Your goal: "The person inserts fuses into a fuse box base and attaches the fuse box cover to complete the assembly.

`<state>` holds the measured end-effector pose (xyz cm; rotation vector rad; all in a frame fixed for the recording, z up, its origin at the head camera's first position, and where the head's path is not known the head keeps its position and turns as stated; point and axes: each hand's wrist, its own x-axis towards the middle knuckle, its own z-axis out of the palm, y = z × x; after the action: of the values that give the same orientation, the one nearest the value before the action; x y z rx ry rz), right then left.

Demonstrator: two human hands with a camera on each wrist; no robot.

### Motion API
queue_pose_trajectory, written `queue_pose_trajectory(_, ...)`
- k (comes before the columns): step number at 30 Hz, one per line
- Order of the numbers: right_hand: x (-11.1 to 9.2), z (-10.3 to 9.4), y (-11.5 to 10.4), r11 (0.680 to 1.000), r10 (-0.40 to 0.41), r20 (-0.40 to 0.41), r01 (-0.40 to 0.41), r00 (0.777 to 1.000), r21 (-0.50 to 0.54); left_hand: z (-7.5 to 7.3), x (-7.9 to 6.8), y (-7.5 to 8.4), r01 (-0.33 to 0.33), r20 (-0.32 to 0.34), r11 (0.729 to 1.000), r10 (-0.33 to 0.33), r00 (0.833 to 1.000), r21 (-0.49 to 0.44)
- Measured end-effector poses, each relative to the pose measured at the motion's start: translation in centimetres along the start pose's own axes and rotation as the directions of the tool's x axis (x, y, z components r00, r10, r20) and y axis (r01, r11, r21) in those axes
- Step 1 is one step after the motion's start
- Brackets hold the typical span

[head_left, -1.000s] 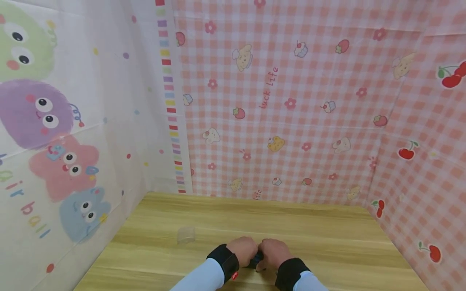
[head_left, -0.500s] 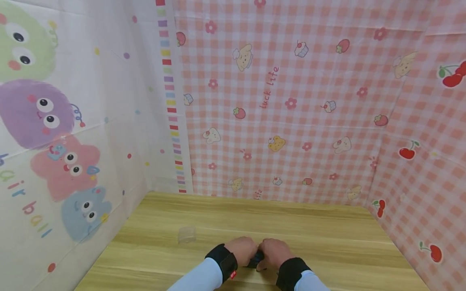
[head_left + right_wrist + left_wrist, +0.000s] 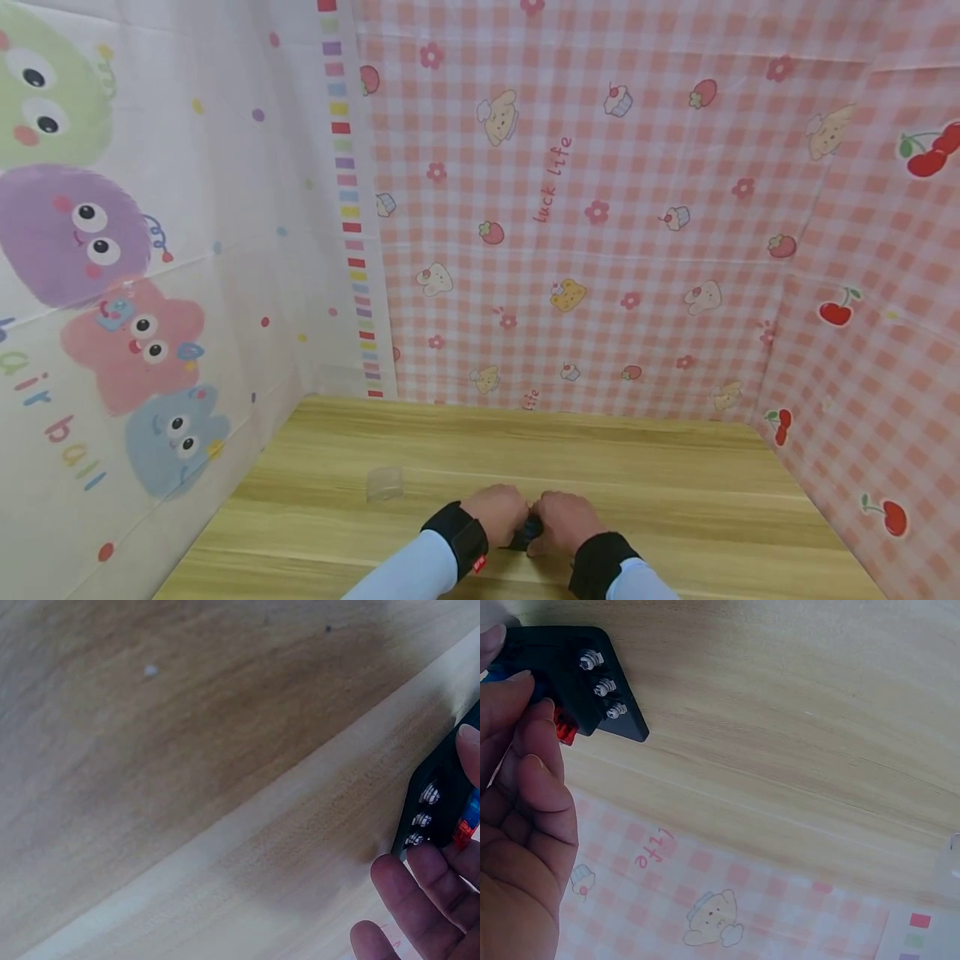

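In front of me both hands meet at a small black block with screw terminals (image 3: 592,686), mostly hidden by my fingers in the head view. Several silver screws (image 3: 604,688) line its flat edge. A blue part (image 3: 471,810) and a red part (image 3: 565,727) show at its middle. My left hand (image 3: 497,515) pinches at the blue part with thumb and fingertips. From the other side my right hand (image 3: 566,523) grips the block, its thumb on top and fingers at the screw side.
On the wood-grain table (image 3: 600,454), left of my hands, lies a clear plastic piece (image 3: 385,484). Patterned cloth walls (image 3: 570,250) stand behind and at both sides. Black straps (image 3: 457,537) circle both wrists.
My left hand and wrist have shifted very slightly to the left. The right hand keeps its grip in nearly the same place, and the plastic piece stays put.
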<state>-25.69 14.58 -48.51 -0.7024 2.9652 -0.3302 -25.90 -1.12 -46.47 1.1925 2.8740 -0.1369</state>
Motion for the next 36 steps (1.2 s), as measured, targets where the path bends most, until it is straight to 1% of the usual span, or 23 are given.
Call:
queue_pose_trajectory(3,0.1,0.1,0.1,1.0,-0.002,-0.001,0.002,1.0,0.004,0.2,0.1,-0.1,0.012,-0.001,0.999,-0.012,1.0,-0.03)
queue_pose_trajectory(7,0.2,0.1,0.1,1.0,0.001,0.012,-0.001,1.0,0.009,0.4,0.1,-0.4,0.005,-0.011,0.998,-0.005,1.0,-0.07)
queue_pose_trajectory(12,0.2,0.0,0.0,1.0,0.008,0.01,-0.008,1.0,0.003,0.4,-0.3,-0.9,0.002,-0.027,0.993,-0.005,1.0,-0.118)
queue_pose_trajectory(14,0.2,0.0,-0.1,1.0,0.006,0.005,-0.006,1.0,-0.002,0.4,-0.5,-1.0,0.006,-0.028,0.993,-0.009,1.0,-0.118)
queue_pose_trajectory(19,-0.1,0.2,0.0,1.0,-0.026,-0.021,0.026,0.999,-0.008,0.2,-0.9,-1.5,0.044,-0.028,0.994,-0.047,0.999,-0.099)
queue_pose_trajectory(22,-0.2,0.2,0.0,0.999,-0.036,-0.031,0.037,0.999,0.007,0.1,-1.1,-2.0,0.075,-0.023,0.991,-0.078,0.997,-0.114)
queue_pose_trajectory(25,-0.4,0.0,0.1,1.0,-0.007,-0.019,0.007,1.0,0.027,0.1,-1.2,-2.6,0.106,-0.031,0.988,-0.11,0.993,-0.109)
queue_pose_trajectory(29,-0.4,-0.6,0.3,0.998,0.06,-0.004,-0.06,0.998,-0.005,0.0,-1.4,-3.5,0.162,-0.033,0.981,-0.166,0.986,-0.104)
queue_pose_trajectory(31,-0.4,-0.9,0.3,0.996,0.09,0.0,-0.09,0.996,-0.015,-0.2,-1.7,-4.0,0.192,-0.029,0.974,-0.196,0.98,-0.123)
queue_pose_trajectory(33,-0.5,-1.3,0.5,0.993,0.116,-0.002,-0.116,0.993,-0.003,-0.3,-1.9,-4.4,0.217,-0.03,0.965,-0.224,0.974,-0.144)
queue_pose_trajectory(36,-0.7,-1.6,0.9,0.99,0.144,-0.006,-0.144,0.99,0.015,-0.5,-2.3,-5.1,0.242,-0.049,0.957,-0.252,0.966,-0.159)
